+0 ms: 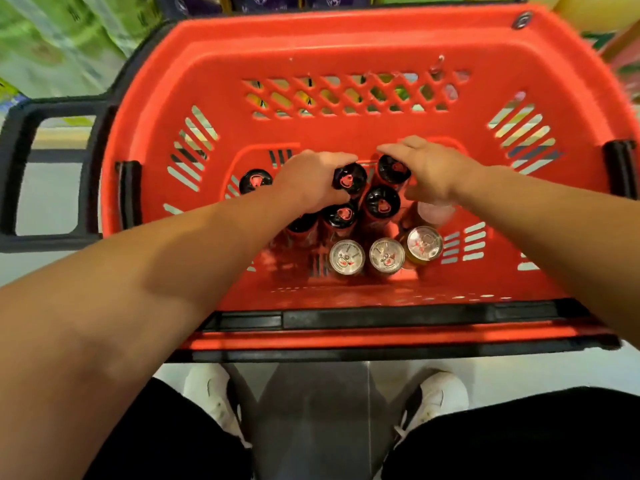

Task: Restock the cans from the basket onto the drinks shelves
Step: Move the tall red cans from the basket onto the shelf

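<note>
A red plastic basket (363,39) with slotted and lattice walls carries the cans. On its floor stand black-topped cans, one alone at the left (255,180), the others clustered in the middle (382,201) (some partly covered by hands). Nearer the person, three silver-topped cans (346,257) sit in a row, touching or nearly so, the right one (424,243) slightly farther back. A pale-topped can (435,212) stands just behind it.

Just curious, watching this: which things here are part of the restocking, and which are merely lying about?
Part of the job:
red basket
black-topped cans
silver-topped cans
left hand
right hand

Merely around:
green packs
white shoes
</note>
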Motion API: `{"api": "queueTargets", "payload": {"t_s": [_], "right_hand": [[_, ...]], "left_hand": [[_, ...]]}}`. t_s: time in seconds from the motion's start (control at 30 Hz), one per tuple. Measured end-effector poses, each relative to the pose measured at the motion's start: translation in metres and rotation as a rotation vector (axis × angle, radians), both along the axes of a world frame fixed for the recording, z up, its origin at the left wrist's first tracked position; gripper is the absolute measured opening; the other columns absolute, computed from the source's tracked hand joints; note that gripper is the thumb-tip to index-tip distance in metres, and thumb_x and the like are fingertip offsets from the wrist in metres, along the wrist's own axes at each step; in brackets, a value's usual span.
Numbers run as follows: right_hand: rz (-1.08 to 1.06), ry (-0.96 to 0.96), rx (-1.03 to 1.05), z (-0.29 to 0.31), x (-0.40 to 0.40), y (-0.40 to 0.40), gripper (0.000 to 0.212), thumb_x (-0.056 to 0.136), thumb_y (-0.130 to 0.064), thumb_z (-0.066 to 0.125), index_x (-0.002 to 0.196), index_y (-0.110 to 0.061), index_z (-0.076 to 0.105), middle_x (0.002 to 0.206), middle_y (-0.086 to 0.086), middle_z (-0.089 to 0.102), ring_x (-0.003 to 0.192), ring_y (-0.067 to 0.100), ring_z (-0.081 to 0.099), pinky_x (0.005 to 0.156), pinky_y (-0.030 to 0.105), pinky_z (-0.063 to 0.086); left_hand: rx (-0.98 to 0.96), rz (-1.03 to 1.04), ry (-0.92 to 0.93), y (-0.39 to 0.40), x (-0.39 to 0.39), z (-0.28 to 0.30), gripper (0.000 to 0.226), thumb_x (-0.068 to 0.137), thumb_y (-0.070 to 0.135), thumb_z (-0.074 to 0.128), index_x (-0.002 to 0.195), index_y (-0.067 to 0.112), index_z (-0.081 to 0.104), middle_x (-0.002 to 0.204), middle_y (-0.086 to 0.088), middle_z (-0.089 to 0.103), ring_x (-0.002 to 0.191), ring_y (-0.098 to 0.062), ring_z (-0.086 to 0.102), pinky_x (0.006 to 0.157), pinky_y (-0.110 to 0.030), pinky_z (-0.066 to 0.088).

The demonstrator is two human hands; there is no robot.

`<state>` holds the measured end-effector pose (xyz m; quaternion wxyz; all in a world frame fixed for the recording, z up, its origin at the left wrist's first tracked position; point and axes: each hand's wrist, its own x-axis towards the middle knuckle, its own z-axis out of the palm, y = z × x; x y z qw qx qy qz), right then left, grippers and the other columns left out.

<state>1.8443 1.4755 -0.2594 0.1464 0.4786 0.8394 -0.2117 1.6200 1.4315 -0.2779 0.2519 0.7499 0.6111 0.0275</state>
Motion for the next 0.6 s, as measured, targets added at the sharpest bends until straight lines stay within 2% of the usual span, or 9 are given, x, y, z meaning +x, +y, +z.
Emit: {"api": "queueTargets", "payload": {"t_s": [0.17, 0.27, 0.37, 0.47, 0.53, 0.6], "right_hand": [[0.021, 0.059, 0.017, -0.008, -0.006, 0.004, 0.082, 0.082, -0.016, 0.071, 0.150, -0.031, 0.027, 0.137, 0.006, 0.047, 0.122, 0.031, 0.052, 0.098, 0.047, 0.047], [0.051, 0.045, 0.086, -0.008, -0.004, 0.009, 0.075, 0.081, -0.020, 0.075, 0.145, -0.028, 0.036, 0.132, 0.006, 0.054, 0.115, 0.032, 0.058, 0.092, 0.046, 0.051], [0.005, 0.058, 0.111, -0.011, 0.002, 0.012, 0.063, 0.072, -0.027, 0.083, 0.125, -0.024, 0.050, 0.116, 0.007, 0.062, 0.102, 0.033, 0.063, 0.081, 0.043, 0.053], [-0.072, 0.063, 0.122, -0.015, 0.005, 0.012, 0.053, 0.067, -0.029, 0.086, 0.105, -0.023, 0.049, 0.099, 0.005, 0.064, 0.087, 0.031, 0.065, 0.068, 0.035, 0.050], [-0.084, 0.052, 0.132, -0.017, 0.006, 0.010, 0.053, 0.068, -0.028, 0.086, 0.105, -0.023, 0.047, 0.095, 0.006, 0.064, 0.083, 0.031, 0.066, 0.065, 0.035, 0.051], [-0.092, 0.042, 0.141, -0.018, 0.005, 0.008, 0.055, 0.068, -0.029, 0.085, 0.106, -0.023, 0.046, 0.093, 0.006, 0.064, 0.080, 0.030, 0.066, 0.065, 0.039, 0.055]], "left_hand": [[-0.044, 0.018, -0.020, 0.009, 0.001, -0.002, 0.076, 0.076, 0.047, 0.074, 0.144, 0.035, 0.044, 0.142, 0.005, 0.054, 0.130, -0.024, 0.050, 0.105, -0.044, 0.042], [-0.094, 0.042, -0.090, 0.014, -0.002, -0.002, 0.074, 0.076, 0.046, 0.076, 0.142, 0.032, 0.048, 0.139, 0.000, 0.057, 0.130, -0.021, 0.051, 0.106, -0.034, 0.041], [-0.085, 0.022, -0.096, 0.015, -0.002, 0.001, 0.065, 0.083, 0.038, 0.073, 0.142, 0.028, 0.050, 0.138, -0.003, 0.058, 0.130, -0.020, 0.051, 0.104, -0.027, 0.036], [-0.032, 0.015, -0.037, 0.013, 0.001, 0.002, 0.058, 0.088, 0.041, 0.065, 0.142, 0.030, 0.048, 0.136, -0.003, 0.059, 0.128, -0.028, 0.051, 0.107, -0.037, 0.039], [-0.048, 0.019, 0.029, 0.011, 0.007, 0.006, 0.063, 0.085, 0.053, 0.063, 0.143, 0.034, 0.045, 0.137, -0.003, 0.058, 0.129, -0.031, 0.048, 0.105, -0.044, 0.042], [-0.071, 0.001, 0.135, 0.010, 0.014, 0.012, 0.074, 0.079, 0.062, 0.064, 0.145, 0.036, 0.041, 0.138, -0.004, 0.057, 0.129, -0.032, 0.048, 0.102, -0.045, 0.043]]}}
